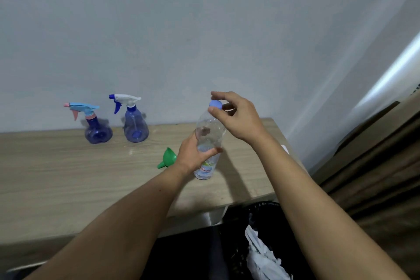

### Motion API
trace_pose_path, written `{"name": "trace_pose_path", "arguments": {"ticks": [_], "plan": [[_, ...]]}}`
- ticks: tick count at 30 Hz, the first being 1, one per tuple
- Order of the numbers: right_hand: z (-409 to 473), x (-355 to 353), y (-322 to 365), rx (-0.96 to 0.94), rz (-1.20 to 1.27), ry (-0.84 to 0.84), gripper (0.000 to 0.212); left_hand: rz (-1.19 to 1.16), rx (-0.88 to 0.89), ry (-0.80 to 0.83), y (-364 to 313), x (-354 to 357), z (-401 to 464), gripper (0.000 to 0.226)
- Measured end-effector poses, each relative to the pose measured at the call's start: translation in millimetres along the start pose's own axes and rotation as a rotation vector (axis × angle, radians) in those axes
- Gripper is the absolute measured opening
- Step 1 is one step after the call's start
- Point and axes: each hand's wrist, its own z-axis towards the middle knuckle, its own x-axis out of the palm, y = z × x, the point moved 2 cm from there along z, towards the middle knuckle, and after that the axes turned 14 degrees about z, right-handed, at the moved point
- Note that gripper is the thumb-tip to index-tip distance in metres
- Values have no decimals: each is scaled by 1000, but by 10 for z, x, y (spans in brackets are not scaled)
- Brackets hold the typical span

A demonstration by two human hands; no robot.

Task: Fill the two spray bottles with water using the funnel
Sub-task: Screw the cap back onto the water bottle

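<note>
Two bare forearms and hands, nothing worn

The left hand and the right hand come into view on long forearms that enter from about 7 o'clock and 5 o'clock. Both forearms are bare from the bottom edge up to the wrist: no sleeve, cuff or glove shows. No watch, band or ring can be seen on either wrist or on the fingers. The nails look short and plain. A few small dark spots dot the left forearm; finer detail is too blurred to tell.
</note>
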Motion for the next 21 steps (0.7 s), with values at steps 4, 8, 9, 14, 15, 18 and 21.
{"name": "trace_pose_path", "arguments": {"ticks": [4,8,9,14,15,18,21], "plan": [[19,-31,-40,-3,-23,-25,19,17,-8,7,-9,15,-7,90],[55,-11,-48,-32,-71,-65,19,28,-26,-12,5,37,1,84],[57,-3,-51,-40,-78,-71,19,30,-30,-14,6,43,8,84],[37,15,-69,-43,-75,-102,21,25,-41,-18,-5,51,6,78],[31,12,-67,-46,-71,-106,21,20,-41,-22,-4,51,4,79],[12,-1,-62,-35,-38,-111,23,5,-52,-24,-18,50,-11,87],[-54,-1,-69,-32,13,-128,24,-22,-49,-32,-26,39,-25,91]]}}
